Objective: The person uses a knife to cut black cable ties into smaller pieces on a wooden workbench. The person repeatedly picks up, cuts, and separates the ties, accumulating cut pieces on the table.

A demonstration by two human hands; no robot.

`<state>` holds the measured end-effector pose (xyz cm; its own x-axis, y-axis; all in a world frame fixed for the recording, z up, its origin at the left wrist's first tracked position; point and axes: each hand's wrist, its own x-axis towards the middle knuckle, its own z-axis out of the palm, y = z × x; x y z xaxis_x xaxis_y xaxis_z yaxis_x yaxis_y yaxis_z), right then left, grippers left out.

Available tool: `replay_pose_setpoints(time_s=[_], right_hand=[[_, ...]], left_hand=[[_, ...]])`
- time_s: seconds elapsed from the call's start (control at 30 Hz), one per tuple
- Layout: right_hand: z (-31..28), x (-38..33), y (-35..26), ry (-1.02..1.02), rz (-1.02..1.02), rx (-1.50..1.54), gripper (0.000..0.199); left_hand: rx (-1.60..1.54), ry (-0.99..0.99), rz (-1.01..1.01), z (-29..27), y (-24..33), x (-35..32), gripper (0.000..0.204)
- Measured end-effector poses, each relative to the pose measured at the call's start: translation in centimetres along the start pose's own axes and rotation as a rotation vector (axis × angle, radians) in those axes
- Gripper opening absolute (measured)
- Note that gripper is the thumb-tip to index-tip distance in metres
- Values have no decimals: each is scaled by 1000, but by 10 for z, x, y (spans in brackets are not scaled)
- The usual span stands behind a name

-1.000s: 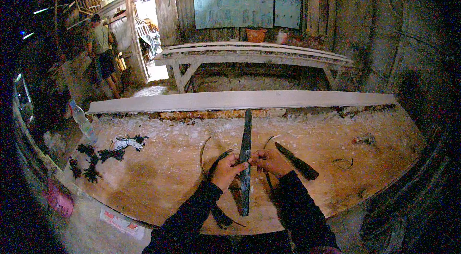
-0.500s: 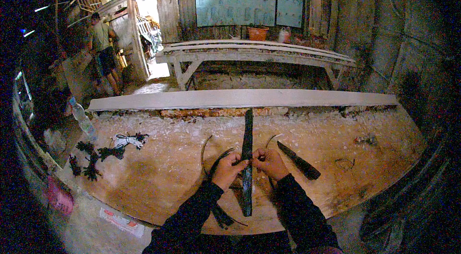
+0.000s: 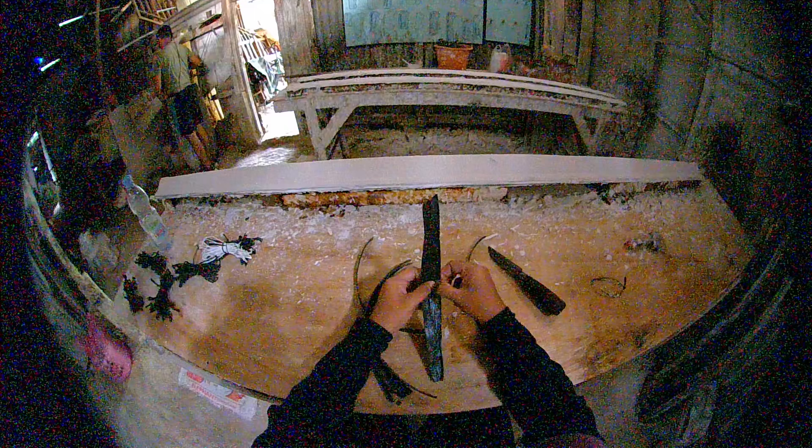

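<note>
A long, dark, flat tapered piece (image 3: 431, 329) stands lengthwise before me on the wooden table (image 3: 279, 304), its narrower end toward the far edge. My left hand (image 3: 396, 300) is closed on its left edge, thumb over the face. At its right edge my right hand (image 3: 475, 291) has thumb and forefinger pinched together; what lies between them is too small to make out. Beside my left hand a thin dark curved strip (image 3: 360, 266) rests on the wood. More dark strips (image 3: 391, 382) lie by my left forearm. Right of my hands is a shorter dark tapered piece (image 3: 526, 281).
Bundles of black cord (image 3: 161, 300) and a white cord bundle (image 3: 224, 249) lie at the left, near a clear plastic bottle (image 3: 145, 211). A pale board (image 3: 423, 173) runs along the table's far edge. Behind it stands a long bench (image 3: 457, 98); a person (image 3: 179, 84) is at the far left.
The upper end of the dark tapered piece has tilted slightly to the left. My right fingers have shifted a little left and down along its edge.
</note>
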<state>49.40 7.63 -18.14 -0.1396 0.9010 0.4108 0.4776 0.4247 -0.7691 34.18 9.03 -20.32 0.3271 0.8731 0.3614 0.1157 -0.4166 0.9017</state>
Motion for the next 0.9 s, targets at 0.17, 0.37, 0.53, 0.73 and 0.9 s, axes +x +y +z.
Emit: replay_pose_setpoints(time_s=[0.17,0.37,0.53,0.73,0.9], right_hand=[[1,0,0,-7,-11,69,13],[0,-3,-5,23,-17,100,13],[-2,-1,-6,-5,-52,91,11],[-7,-2,-10,-138,301,367,11],[-10,-2,-3,-210,324,418,9]], left_hand=[[-195,-69,-88,2,-9,1,16],[-188,-90,59,1,-7,2,14],[-188,-124,-124,-3,3,0,14],[-370,-118,-203,-4,4,1,16],[-318,-149,-227,-6,3,3,15]])
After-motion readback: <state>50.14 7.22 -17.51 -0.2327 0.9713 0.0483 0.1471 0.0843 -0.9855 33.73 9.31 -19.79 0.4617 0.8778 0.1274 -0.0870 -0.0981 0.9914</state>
